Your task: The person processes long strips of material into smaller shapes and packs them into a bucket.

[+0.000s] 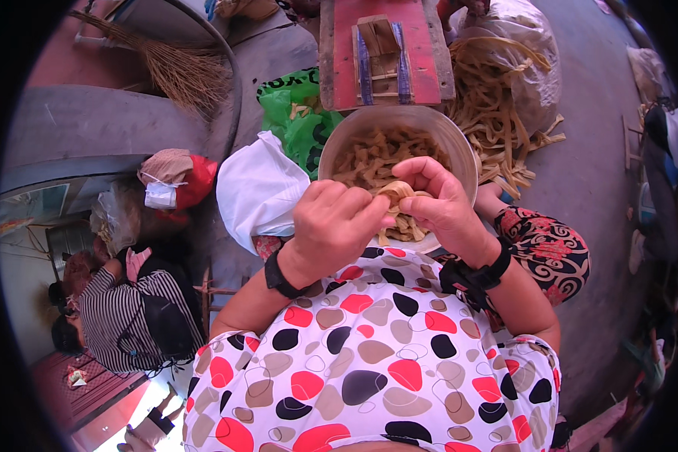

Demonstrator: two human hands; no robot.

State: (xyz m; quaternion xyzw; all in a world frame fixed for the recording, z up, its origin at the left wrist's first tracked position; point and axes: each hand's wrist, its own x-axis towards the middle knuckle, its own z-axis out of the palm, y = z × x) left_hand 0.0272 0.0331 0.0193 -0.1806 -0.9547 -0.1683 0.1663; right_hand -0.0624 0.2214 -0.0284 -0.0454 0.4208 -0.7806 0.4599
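Observation:
Both my hands meet over a large round basin (470, 141) that holds many short tan knotted strips. My left hand (336, 226), back up, pinches one side of a looped tan strip (396, 191). On the other side of the loop, my right hand (443, 203) grips it between thumb and fingers. The strip's material cannot be told for sure. Beyond the basin is a red wooden bench (339, 56) bearing a small wooden frame (384, 68) with blue bands. Long tan strips (497, 118) spill from a white woven sack (534, 73) at the right of the basin.
A white cloth (260, 186) lies over my left knee, beside a green plastic bag (294, 113). A twig broom (181, 73) is at the upper left. A red bag (195, 178) stands left. A person in a striped top (147, 316) sits at the lower left; another person's hand shows beyond the sack.

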